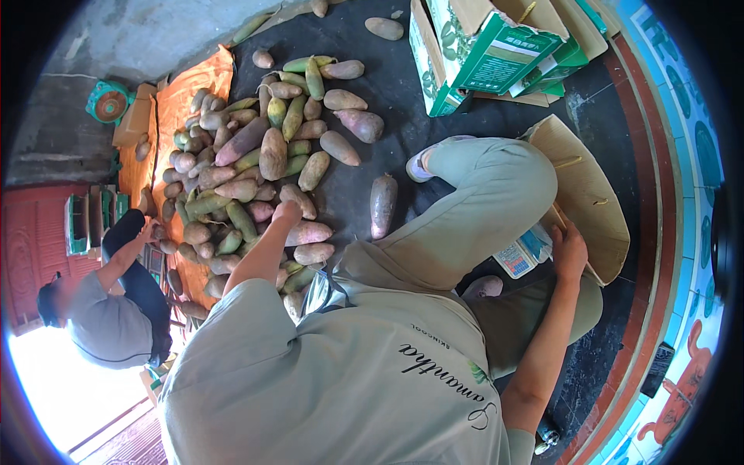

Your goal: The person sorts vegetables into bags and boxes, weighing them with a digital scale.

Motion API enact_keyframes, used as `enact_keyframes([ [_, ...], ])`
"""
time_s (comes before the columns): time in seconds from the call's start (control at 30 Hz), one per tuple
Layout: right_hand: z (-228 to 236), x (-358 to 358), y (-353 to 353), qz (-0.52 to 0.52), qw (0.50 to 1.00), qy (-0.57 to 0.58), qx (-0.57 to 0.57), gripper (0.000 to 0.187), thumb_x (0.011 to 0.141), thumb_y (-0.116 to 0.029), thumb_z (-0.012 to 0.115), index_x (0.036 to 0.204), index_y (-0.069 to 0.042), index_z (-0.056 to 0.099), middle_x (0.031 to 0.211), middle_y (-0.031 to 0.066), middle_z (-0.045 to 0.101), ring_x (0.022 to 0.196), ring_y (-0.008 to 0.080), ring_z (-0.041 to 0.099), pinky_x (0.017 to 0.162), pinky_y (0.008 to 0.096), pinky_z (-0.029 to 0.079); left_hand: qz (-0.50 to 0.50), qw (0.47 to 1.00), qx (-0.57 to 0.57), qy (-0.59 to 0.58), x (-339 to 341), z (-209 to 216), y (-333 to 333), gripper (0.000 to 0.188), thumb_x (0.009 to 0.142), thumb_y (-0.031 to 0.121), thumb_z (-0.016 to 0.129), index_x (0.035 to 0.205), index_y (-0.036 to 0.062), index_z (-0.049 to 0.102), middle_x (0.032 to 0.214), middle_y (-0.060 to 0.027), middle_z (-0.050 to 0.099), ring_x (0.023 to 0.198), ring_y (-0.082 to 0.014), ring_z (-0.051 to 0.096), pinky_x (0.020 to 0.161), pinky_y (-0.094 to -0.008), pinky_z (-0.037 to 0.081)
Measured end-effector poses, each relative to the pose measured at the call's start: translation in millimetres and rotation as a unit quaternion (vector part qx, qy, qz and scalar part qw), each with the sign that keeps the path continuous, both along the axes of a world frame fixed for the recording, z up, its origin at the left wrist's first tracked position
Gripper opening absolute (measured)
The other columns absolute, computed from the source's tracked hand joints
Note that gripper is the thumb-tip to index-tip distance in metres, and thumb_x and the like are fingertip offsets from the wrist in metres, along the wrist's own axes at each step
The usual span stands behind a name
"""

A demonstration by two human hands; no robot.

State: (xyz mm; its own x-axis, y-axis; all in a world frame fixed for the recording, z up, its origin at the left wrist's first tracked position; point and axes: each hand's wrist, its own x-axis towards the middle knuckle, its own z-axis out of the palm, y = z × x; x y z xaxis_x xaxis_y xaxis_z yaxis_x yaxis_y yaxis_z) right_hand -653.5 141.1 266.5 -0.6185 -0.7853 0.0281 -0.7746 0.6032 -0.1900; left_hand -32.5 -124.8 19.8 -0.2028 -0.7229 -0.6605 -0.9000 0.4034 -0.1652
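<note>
My left hand (288, 212) reaches into a big heap of long radishes (273, 155), purple, green and brown with soil. Its curled fingers close on the end of one brownish radish (301, 200) at the right side of the heap. A pinkish radish (311, 232) lies just below that hand. On my right, my right hand (570, 249) grips the edge of an open cardboard box (581, 170) standing by my leg. A digital scale (515, 260) with a keypad sits beside the box, partly behind my knee. The box's inside is mostly hidden.
A single dark radish (383, 205) lies apart on the black sheet. Green printed cartons (496, 58) stand at the far right. Left of the heap, an orange cloth (198, 81) is spread, and another person (116, 310) handles radishes. A teal round fan (108, 102) is by the wall.
</note>
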Motion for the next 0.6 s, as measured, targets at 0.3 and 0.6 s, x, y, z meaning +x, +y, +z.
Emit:
enact_keyframes([
  [0.3,21.1,13.8,5.9,-0.035,0.998,0.0,0.049,0.036,0.081,-0.028,0.058,0.105,-0.001,0.059,0.089,0.0222,0.062,0.085,0.0373,0.06,0.073,0.0425,0.047,0.306,0.951,0.003,0.041,-0.7,43.1,63.2,0.037,0.077,0.024,0.052,0.107,0.004,0.06,0.116,-0.0208,0.055,0.11,-0.0305,0.052,0.093,-0.0395,0.042],
  [0.6,10.9,0.2,25.8,-0.069,0.996,0.003,0.055,0.038,0.082,-0.031,0.058,0.108,-0.003,0.059,0.091,0.0236,0.062,0.086,0.0379,0.06,0.073,0.0428,0.048,0.239,0.96,0.144,-0.036,6.8,30.1,94.0,0.053,0.075,0.029,0.057,0.122,0.0071,0.05,0.124,-0.0158,0.051,0.117,-0.0299,0.047,0.097,-0.0357,0.037],
])
